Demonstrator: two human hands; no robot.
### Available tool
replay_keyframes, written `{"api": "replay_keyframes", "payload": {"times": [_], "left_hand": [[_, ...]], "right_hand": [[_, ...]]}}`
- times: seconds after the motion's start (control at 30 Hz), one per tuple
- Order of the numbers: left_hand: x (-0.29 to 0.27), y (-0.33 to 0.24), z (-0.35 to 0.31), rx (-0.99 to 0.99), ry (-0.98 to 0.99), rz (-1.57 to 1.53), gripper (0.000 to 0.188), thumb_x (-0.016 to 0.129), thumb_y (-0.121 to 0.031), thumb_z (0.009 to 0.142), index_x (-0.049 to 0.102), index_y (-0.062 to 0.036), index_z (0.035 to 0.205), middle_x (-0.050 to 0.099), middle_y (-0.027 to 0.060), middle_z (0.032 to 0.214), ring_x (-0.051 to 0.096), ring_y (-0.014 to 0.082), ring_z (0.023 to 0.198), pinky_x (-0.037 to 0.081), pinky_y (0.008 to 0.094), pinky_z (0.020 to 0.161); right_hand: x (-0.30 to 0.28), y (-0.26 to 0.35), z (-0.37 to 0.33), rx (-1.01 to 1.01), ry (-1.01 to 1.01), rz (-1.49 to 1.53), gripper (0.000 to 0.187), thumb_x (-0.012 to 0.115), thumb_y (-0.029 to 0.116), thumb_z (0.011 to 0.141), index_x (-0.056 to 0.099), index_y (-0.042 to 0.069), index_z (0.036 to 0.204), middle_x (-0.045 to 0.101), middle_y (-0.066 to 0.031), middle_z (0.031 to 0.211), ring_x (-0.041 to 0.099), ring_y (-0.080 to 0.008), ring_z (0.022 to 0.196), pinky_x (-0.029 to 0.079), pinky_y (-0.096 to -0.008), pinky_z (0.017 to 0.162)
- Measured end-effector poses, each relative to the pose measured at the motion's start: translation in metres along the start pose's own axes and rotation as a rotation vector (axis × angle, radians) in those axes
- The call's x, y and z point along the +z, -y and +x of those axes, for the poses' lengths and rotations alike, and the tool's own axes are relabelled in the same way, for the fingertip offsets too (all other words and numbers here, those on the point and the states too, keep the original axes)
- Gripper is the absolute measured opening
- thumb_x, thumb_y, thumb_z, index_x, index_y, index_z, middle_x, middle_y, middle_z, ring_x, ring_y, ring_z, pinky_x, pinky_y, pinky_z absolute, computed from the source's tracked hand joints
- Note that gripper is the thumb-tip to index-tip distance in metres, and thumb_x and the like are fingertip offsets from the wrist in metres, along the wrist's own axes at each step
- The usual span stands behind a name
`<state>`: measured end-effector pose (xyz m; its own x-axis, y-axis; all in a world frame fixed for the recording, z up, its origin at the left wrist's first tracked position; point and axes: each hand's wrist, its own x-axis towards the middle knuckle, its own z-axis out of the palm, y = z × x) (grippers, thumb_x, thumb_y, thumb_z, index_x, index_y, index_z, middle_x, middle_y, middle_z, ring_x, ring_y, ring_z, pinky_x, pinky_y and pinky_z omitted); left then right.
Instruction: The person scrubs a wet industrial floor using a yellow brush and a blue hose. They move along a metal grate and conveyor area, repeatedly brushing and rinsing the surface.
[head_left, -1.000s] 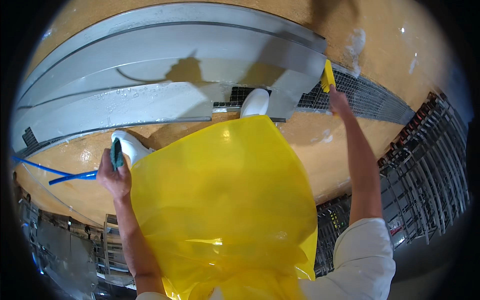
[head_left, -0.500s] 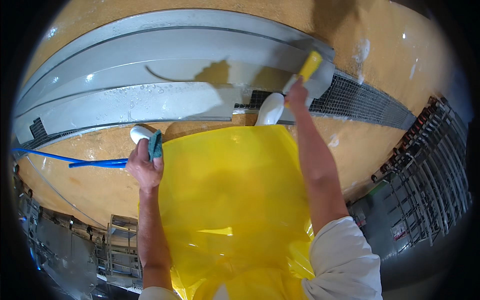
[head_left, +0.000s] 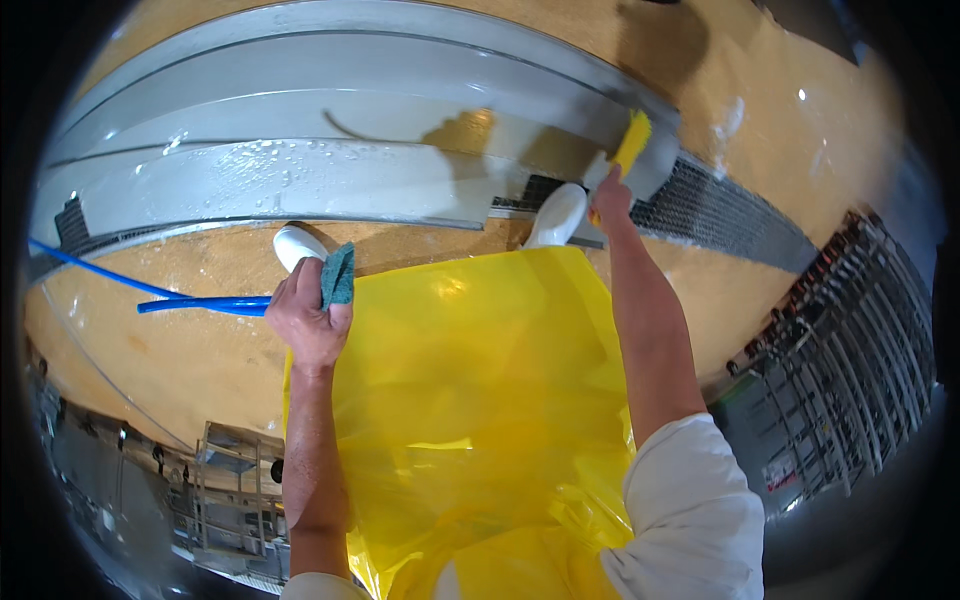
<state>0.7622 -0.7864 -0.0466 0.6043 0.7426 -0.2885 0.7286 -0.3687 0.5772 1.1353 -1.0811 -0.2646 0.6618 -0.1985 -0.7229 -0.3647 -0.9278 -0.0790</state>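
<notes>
My left hand [head_left: 310, 315] is closed round a blue hose [head_left: 205, 304] and also holds a green scouring pad [head_left: 339, 275] between thumb and fingers. Farther forward on the right, my right hand [head_left: 611, 203] grips a brush with yellow bristles [head_left: 632, 142]; most of its handle is hidden in my fist. The bristles are over the right end of the long wet metal panels [head_left: 330, 180] lying on the floor. Whether they touch the metal I cannot tell. Water drops dot the panel nearest me.
A dark floor grate [head_left: 735, 212] shows beyond the panels' right end. My white boots [head_left: 557, 215] stand at their near edge. A yellow apron [head_left: 470, 350] covers my front. Wheeled metal racks [head_left: 830, 370] stand at right, a metal cart [head_left: 235, 490] at lower left, on orange floor [head_left: 130, 355].
The whole view has shifted slightly, carrying the panels and boots a little to the right. The brush is tilted more upright. Both hands keep their holds.
</notes>
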Motion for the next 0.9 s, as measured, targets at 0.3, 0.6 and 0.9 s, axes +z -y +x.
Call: {"api": "replay_keyframes", "payload": {"times": [0.3, 0.6, 0.9], "left_hand": [[-0.004, 0.008, 0.005, -0.092, -0.009, -0.076, 0.019, 0.064, -0.018, 0.099, 0.068, 0.0006, 0.102, 0.052, 0.0122, 0.07, 0.049, 0.0185, 0.06, 0.042, 0.0336, 0.057], [0.025, 0.008, 0.023, -0.017, -0.002, 0.108, 0.028, 0.06, -0.021, 0.104, 0.052, -0.0027, 0.084, 0.042, 0.0149, 0.066, 0.036, 0.0226, 0.058, 0.037, 0.0362, 0.053], [0.041, -0.003, 0.027, -0.023, 0.018, 0.235, 0.029, 0.059, -0.021, 0.103, 0.055, -0.0007, 0.083, 0.043, 0.0162, 0.065, 0.037, 0.0235, 0.057, 0.037, 0.0379, 0.053]], "right_hand": [[0.087, 0.109, -0.035, -0.48, 0.252, -0.331, 0.059, 0.045, 0.056, 0.107, 0.074, 0.006, 0.116, 0.074, -0.0233, 0.103, 0.07, -0.0438, 0.098, 0.054, -0.0475, 0.091], [-0.153, -0.076, 0.086, 0.082, -0.111, 0.161, 0.072, 0.038, 0.062, 0.108, 0.065, -0.004, 0.096, 0.066, -0.0164, 0.069, 0.061, -0.0331, 0.048, 0.054, -0.0436, 0.051], [-0.116, -0.108, 0.14, -0.304, -0.468, -0.032, 0.055, 0.043, 0.052, 0.107, 0.059, -0.001, 0.104, 0.067, -0.019, 0.075, 0.071, -0.0359, 0.067, 0.057, -0.0498, 0.062]]}}
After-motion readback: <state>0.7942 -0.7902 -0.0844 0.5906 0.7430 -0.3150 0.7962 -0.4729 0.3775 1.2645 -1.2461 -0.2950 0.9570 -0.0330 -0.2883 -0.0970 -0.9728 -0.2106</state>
